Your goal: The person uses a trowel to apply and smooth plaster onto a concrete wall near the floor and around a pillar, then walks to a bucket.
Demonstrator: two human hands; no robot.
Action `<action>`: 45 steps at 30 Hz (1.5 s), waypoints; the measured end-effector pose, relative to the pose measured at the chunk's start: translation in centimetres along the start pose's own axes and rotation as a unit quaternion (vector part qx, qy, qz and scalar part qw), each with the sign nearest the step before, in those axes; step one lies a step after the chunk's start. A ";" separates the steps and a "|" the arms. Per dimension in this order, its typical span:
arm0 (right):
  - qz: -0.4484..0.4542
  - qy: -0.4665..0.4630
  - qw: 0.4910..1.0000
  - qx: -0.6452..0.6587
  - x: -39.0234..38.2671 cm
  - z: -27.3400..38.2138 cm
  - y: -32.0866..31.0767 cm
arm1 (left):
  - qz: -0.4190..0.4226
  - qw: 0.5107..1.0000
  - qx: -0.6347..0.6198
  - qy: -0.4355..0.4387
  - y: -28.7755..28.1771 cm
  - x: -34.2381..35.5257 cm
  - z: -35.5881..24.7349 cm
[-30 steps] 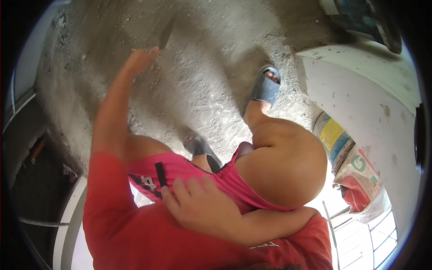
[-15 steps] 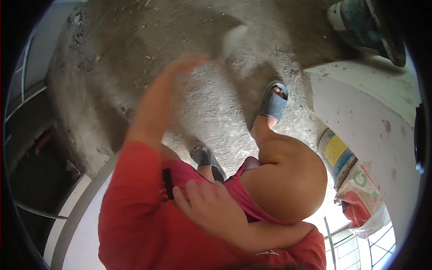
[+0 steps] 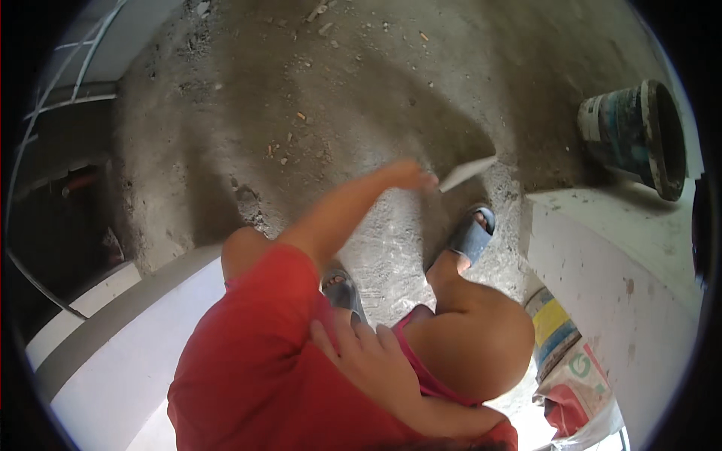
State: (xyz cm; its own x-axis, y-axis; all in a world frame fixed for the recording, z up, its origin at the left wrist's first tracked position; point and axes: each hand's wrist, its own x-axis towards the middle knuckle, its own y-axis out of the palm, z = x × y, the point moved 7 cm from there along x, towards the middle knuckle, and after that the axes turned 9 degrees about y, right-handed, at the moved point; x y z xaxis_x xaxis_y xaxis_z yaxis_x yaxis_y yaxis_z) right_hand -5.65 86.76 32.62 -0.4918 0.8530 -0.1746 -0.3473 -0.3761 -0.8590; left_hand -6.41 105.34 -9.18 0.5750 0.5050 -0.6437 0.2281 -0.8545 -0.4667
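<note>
My left hand (image 3: 410,174), blurred a little, is stretched out over the floor at the end of a red sleeve. It is closed on what looks like a trowel (image 3: 468,173), with a flat pale blade pointing right. The handle is hidden in the fingers. The blade is above the sandalled foot on the right. My right hand (image 3: 368,361) lies flat across my lap, fingers spread over the red shirt and pink shorts, holding nothing.
Rough concrete floor (image 3: 376,98) with scattered crumbs lies ahead. A stained bucket (image 3: 624,135) lies on its side at the right, beside a white ledge (image 3: 602,248). Below the ledge are a striped bucket (image 3: 553,327) and a printed sack (image 3: 579,383). A dark opening (image 3: 64,203) is at left.
My left hand has swung right and nearer with the trowel. The view has shifted, bringing the bucket on its side more fully into sight. My right hand stays on my lap.
</note>
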 end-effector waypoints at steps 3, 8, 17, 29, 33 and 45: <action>0.018 -0.014 0.999 0.023 -1.4 0.8 1.1 | -0.037 0.997 -0.067 -0.031 -11.0 -1.1 9.9; 0.016 0.025 0.999 0.011 -1.4 0.3 0.7 | -0.277 0.938 -0.098 -0.184 -19.8 -4.9 11.3; -0.062 0.300 0.949 0.075 5.5 -4.5 -5.9 | -0.364 0.637 -0.678 -0.045 -5.9 -16.7 -4.9; 0.316 0.276 0.867 0.270 20.7 -4.8 2.7 | -0.519 0.494 -0.697 -0.021 -12.7 -29.9 -2.5; 0.233 0.030 0.970 0.069 29.3 0.5 9.1 | -0.620 0.457 -0.627 -0.117 -12.5 -33.4 5.8; 0.370 -0.200 0.900 -0.113 39.3 10.3 33.6 | -0.640 0.608 -0.377 -0.282 -5.1 -41.3 11.6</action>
State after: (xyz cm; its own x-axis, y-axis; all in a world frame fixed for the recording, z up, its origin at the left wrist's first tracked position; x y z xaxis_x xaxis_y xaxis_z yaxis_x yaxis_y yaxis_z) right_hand -44.91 103.86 1.84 -0.7855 0.1836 -0.5910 0.3430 -0.6657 -0.6627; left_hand -40.43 90.28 12.72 -0.7635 0.5952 -0.2505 0.6225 0.5754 -0.5304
